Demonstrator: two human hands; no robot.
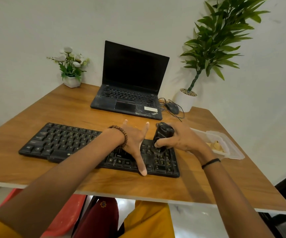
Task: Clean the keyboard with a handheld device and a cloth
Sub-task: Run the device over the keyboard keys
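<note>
The black keyboard (61, 140) lies on the wooden surface (70, 109), near its front edge. Of the two hands, the left hand (135, 141) rests on the keys, fingers spread wide and straight. The right hand (181, 140) grips a black handheld device (163, 134), whose lower end meets the keyboard's right-end keys

The left hand (135, 140) covers part of the keyboard (66, 143), the right hand (181, 140) hides part of the device (163, 134), and the top edge crops the plant (221, 36).
</note>
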